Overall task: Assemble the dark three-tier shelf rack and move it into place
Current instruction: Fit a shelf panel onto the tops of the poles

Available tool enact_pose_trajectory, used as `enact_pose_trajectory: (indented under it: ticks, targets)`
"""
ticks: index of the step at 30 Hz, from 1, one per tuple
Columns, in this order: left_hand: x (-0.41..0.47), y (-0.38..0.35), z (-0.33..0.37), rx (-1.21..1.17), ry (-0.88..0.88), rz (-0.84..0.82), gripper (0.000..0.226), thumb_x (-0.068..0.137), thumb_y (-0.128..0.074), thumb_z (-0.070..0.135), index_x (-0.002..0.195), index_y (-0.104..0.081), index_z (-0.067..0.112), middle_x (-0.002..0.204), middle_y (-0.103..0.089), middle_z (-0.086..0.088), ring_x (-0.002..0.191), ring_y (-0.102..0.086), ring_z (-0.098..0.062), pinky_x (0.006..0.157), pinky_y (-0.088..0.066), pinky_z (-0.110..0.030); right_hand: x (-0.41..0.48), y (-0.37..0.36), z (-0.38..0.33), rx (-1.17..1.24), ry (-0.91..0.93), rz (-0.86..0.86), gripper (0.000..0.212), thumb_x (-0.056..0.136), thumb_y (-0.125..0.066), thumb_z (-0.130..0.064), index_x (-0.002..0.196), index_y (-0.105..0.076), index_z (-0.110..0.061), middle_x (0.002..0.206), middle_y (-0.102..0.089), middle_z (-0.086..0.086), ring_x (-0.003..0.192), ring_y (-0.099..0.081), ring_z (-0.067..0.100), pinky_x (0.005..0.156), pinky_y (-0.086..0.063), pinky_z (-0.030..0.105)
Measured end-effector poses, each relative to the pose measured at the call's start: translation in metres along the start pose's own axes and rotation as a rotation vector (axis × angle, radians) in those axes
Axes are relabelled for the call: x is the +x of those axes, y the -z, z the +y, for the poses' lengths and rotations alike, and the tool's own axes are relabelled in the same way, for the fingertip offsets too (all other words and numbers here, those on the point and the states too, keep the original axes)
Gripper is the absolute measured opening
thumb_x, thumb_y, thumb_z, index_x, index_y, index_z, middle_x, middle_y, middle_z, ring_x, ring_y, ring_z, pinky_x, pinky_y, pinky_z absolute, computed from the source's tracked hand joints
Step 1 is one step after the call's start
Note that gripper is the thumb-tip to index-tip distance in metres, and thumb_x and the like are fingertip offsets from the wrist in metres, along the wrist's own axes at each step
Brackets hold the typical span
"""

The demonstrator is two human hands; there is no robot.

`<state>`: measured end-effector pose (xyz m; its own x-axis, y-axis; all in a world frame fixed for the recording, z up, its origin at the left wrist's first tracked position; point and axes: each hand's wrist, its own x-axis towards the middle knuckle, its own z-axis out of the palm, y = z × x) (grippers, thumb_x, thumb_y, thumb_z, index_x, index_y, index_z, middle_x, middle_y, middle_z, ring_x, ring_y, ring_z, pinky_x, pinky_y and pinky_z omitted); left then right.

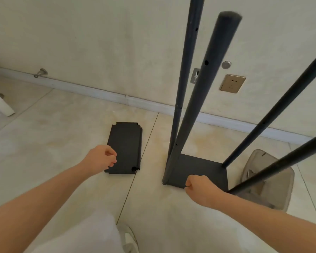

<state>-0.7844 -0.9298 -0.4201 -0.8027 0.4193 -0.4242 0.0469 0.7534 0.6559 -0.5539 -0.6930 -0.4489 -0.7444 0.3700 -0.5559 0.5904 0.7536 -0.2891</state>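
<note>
The dark rack's bottom shelf (201,170) lies on the tiled floor with several dark poles rising from its corners; the nearest-left pole (199,95) has small holes along it. A loose dark shelf board (126,145) lies flat on the floor to the left, with a small dark piece (134,168) at its near right corner. My left hand (102,159) hovers at that board's near left edge, fingers curled, with nothing visible in it. My right hand (199,187) is a closed fist over the bottom shelf's front edge; nothing shows in it.
A cream wall with a baseboard runs behind, carrying a power socket (233,83) and a metal door stop (41,72). A translucent grey plastic container (274,183) sits right of the rack. A white object (0,105) lies far left. My shoe (128,238) is at the bottom.
</note>
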Motion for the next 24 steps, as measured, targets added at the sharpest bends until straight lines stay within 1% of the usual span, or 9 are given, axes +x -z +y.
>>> enact_pose_trajectory:
  ticks: [2,6,9,12,15,17,20,22,24]
  targets:
    - [0.016,-0.002,-0.027,0.006,0.049,0.005,0.012,0.096,-0.060,0.003,0.106,-0.066,0.004,0.098,-0.070,-0.014,0.088,-0.069,-0.025,0.073,-0.051,-0.028,0.022,-0.016,-0.021,0.010,0.032,-0.056,0.024,0.100,-0.041,-0.024,0.107,-0.056,-0.006,0.104,-0.064,0.010,0.080,-0.054,0.021,0.069,-0.043,0.031]
    - [0.045,-0.011,-0.065,-0.013,0.119,0.046,0.011,0.095,-0.060,0.003,0.102,-0.067,0.008,0.102,-0.070,-0.014,0.093,-0.067,-0.029,0.087,-0.053,-0.038,0.058,-0.043,-0.056,0.103,0.042,-0.142,0.025,0.098,-0.042,-0.019,0.093,-0.055,0.001,0.094,-0.062,0.016,0.081,-0.054,0.025,0.069,-0.040,0.033]
    - [0.067,-0.022,-0.090,-0.007,0.155,0.066,0.016,0.096,-0.060,0.007,0.111,-0.066,0.009,0.109,-0.067,-0.010,0.097,-0.061,-0.026,0.084,-0.047,-0.032,0.091,-0.057,-0.082,0.192,0.010,-0.186,0.029,0.100,-0.044,-0.021,0.112,-0.060,0.000,0.113,-0.065,0.018,0.096,-0.063,0.029,0.078,-0.050,0.035]
    - [0.084,-0.035,-0.106,-0.005,0.185,0.075,0.028,0.097,-0.058,0.008,0.125,-0.061,0.007,0.122,-0.062,-0.010,0.101,-0.053,-0.022,0.086,-0.039,-0.028,0.124,-0.068,-0.103,0.217,-0.004,-0.181,0.032,0.102,-0.043,-0.023,0.123,-0.055,-0.003,0.124,-0.060,0.012,0.109,-0.058,0.027,0.086,-0.047,0.030]
    - [0.094,-0.047,-0.115,-0.032,0.234,0.084,0.043,0.097,-0.056,0.009,0.138,-0.049,0.004,0.134,-0.057,-0.012,0.104,-0.051,-0.024,0.084,-0.036,-0.029,0.149,-0.077,-0.121,0.265,-0.024,-0.212,0.041,0.103,-0.042,-0.024,0.138,-0.042,-0.004,0.138,-0.049,0.013,0.122,-0.051,0.028,0.091,-0.042,0.029]
    - [0.099,-0.052,-0.118,-0.061,0.267,0.065,0.048,0.097,-0.056,0.011,0.142,-0.043,0.005,0.135,-0.055,-0.012,0.100,-0.047,-0.022,0.081,-0.035,-0.030,0.162,-0.081,-0.129,0.306,-0.042,-0.233,0.048,0.102,-0.042,-0.025,0.145,-0.034,-0.004,0.140,-0.047,0.015,0.121,-0.051,0.029,0.086,-0.042,0.029]
    - [0.109,-0.059,-0.120,-0.154,0.295,0.045,0.050,0.096,-0.058,0.013,0.143,-0.041,0.008,0.126,-0.054,-0.007,0.100,-0.047,-0.021,0.082,-0.036,-0.032,0.178,-0.086,-0.139,0.402,-0.076,-0.240,0.050,0.100,-0.045,-0.022,0.145,-0.031,-0.005,0.133,-0.049,0.014,0.103,-0.052,0.026,0.079,-0.045,0.031]
    - [0.116,-0.061,-0.120,-0.238,0.321,0.063,0.048,0.095,-0.058,0.013,0.140,-0.044,0.008,0.119,-0.055,-0.003,0.102,-0.052,-0.025,0.084,-0.039,-0.034,0.185,-0.088,-0.144,0.479,-0.106,-0.252,0.049,0.100,-0.045,-0.021,0.144,-0.031,-0.007,0.136,-0.048,0.012,0.101,-0.049,0.024,0.085,-0.052,0.036]
    - [0.122,-0.064,-0.120,-0.319,0.356,0.062,0.044,0.094,-0.059,0.013,0.136,-0.048,0.007,0.121,-0.059,-0.006,0.105,-0.056,-0.027,0.086,-0.042,-0.035,0.190,-0.089,-0.147,0.550,-0.143,-0.263,0.043,0.100,-0.047,-0.020,0.140,-0.037,-0.009,0.137,-0.048,0.012,0.108,-0.052,0.025,0.092,-0.054,0.039]
